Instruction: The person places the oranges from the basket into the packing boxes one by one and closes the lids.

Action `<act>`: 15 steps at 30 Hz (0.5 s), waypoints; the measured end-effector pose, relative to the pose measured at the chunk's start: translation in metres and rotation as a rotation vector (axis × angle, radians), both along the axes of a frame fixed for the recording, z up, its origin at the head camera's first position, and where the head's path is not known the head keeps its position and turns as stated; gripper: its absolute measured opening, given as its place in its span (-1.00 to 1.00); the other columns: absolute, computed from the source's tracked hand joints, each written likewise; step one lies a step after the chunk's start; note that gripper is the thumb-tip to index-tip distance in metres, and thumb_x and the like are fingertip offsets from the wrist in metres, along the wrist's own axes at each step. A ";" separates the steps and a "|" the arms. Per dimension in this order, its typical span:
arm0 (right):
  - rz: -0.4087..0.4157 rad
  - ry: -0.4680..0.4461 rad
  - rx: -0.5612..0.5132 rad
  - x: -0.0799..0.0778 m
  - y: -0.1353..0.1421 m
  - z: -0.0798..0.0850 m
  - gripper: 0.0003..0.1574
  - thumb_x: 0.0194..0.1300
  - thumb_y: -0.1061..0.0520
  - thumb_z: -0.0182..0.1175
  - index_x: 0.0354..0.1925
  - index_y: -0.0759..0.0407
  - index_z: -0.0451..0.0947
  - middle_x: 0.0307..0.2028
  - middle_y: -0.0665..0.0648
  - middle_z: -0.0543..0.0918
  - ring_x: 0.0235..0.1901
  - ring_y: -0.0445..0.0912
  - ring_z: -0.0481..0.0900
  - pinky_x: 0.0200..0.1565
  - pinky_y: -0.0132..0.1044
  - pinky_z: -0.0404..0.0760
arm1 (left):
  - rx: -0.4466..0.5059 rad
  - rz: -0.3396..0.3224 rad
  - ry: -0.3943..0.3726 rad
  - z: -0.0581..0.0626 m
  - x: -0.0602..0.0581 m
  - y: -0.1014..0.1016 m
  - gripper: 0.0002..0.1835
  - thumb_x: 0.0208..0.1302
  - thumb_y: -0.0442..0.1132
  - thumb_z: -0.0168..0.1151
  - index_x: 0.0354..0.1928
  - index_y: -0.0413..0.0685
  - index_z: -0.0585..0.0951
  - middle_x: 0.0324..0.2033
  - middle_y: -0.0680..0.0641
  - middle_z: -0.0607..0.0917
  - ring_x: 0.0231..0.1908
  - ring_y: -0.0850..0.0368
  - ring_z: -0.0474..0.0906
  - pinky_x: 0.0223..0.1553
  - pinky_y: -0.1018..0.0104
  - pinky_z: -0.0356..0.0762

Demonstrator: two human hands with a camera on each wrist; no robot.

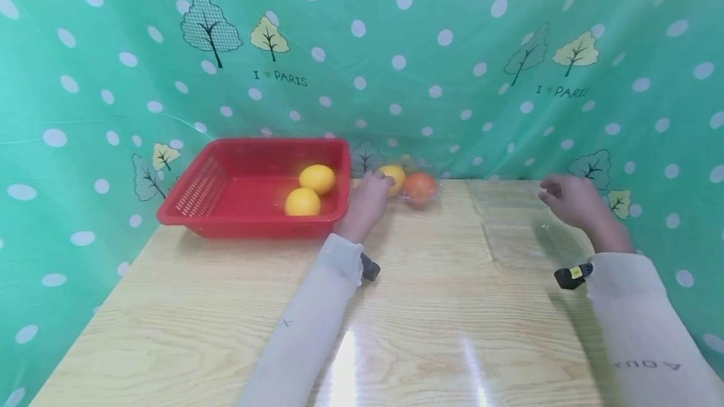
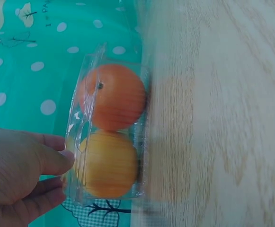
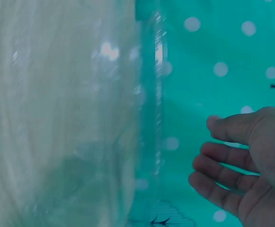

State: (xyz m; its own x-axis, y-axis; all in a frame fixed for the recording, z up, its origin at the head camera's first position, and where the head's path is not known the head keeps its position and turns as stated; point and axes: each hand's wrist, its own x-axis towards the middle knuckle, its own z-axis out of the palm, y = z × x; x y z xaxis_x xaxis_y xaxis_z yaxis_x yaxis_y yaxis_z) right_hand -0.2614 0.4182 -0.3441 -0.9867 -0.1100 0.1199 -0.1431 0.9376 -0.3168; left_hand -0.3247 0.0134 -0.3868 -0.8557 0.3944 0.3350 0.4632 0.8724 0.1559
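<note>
At the back of the table stands a clear plastic box (image 2: 142, 189) with a yellow-orange fruit (image 2: 110, 164) and a redder orange fruit (image 2: 112, 97) side by side in it. My left hand (image 1: 369, 200) pinches the box's near-left edge between thumb and fingers, just right of the red basket. To the right, my right hand (image 1: 574, 203) hovers by a second clear plastic container (image 1: 511, 231), which lies on the table. Its fingers (image 3: 222, 172) are loosely bent, apart from the thumb, with nothing between them.
The red plastic basket (image 1: 212, 228) sits at the back left, holding two yellow-orange fruits (image 1: 317, 179) near its right wall. Behind the wooden table (image 1: 430, 306) hangs a green dotted curtain (image 1: 396, 80), close against the back edge.
</note>
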 end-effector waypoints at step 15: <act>-0.168 -0.370 -0.046 -0.001 0.034 -0.013 0.00 0.60 -0.31 -0.27 -0.22 0.69 0.47 -0.27 0.65 0.53 -0.26 0.47 0.54 -0.09 0.28 0.57 | 0.017 -0.027 -0.017 -0.002 -0.002 0.006 -0.62 0.33 -0.41 0.29 0.16 0.01 0.69 0.04 -0.10 0.65 0.03 -0.03 0.51 0.06 0.12 0.63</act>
